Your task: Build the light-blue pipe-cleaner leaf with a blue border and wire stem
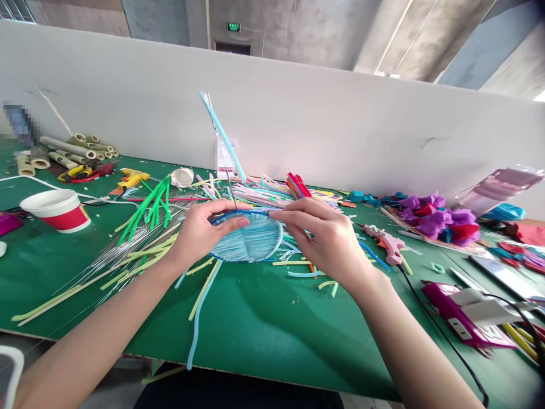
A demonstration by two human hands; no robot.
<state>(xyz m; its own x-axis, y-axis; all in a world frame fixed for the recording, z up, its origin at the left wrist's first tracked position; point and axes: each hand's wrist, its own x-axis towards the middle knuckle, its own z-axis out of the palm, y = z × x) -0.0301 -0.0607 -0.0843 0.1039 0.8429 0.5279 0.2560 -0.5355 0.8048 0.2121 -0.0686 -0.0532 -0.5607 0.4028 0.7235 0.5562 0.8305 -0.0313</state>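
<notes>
Green fuzzy stems (pixel 156 200) lie left of our left hand (pixel 200 230), clamped on the blue oval disc (pixel 253 240) that sits between our hands. Our right hand (pixel 330 236) pinches its rim; a pink glue gun (pixel 388 243) lies right of that grip.

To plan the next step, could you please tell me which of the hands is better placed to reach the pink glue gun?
Probably the right hand, which is nearer the pink glue gun; the left hand is farther off, gripping the blue disc.
</notes>
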